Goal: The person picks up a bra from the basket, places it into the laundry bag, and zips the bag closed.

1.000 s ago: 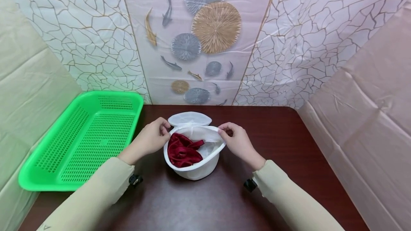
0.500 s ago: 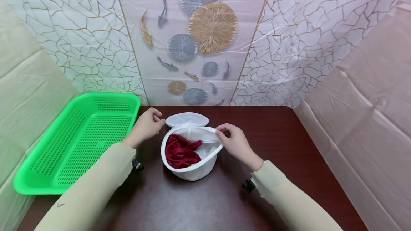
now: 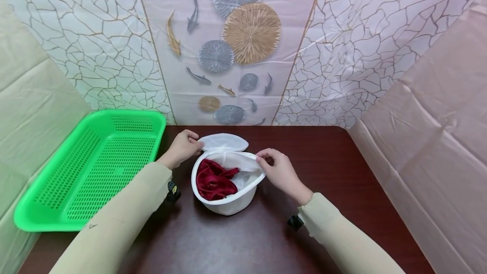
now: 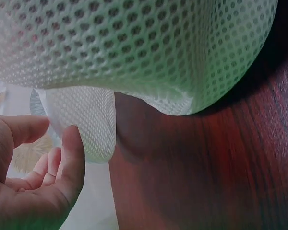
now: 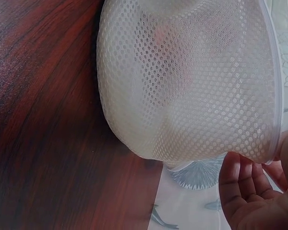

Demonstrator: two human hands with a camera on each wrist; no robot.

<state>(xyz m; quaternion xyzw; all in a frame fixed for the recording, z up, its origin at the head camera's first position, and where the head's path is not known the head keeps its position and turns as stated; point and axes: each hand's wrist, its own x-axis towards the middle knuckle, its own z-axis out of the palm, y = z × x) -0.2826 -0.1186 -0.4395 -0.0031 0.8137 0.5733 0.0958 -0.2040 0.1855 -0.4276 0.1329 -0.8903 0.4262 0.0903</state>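
Crimson shiny cloth [image 3: 214,184] lies inside round white mesh bag [image 3: 233,209] on dark red-brown table [image 3: 323,160], white mesh lid [image 3: 225,142] still unclosed; right hand [image 3: 280,170] pinches rim [image 3: 227,200], left hand [image 3: 182,147] at lid's edge, grip unclear.

Head view bright, pale glare on the dark table [image 3: 220,248] — both wrist views dimmer, greyer.

Here's the round white mesh bag [image 3: 237,205] — upright on the glossy reddish-brown table [image 3: 228,244], mouth gaping, white mesh lid [image 3: 225,141] tipped back at the far side — and crumpled dark-red fabric [image 3: 214,183] bunched inside, toward the left.
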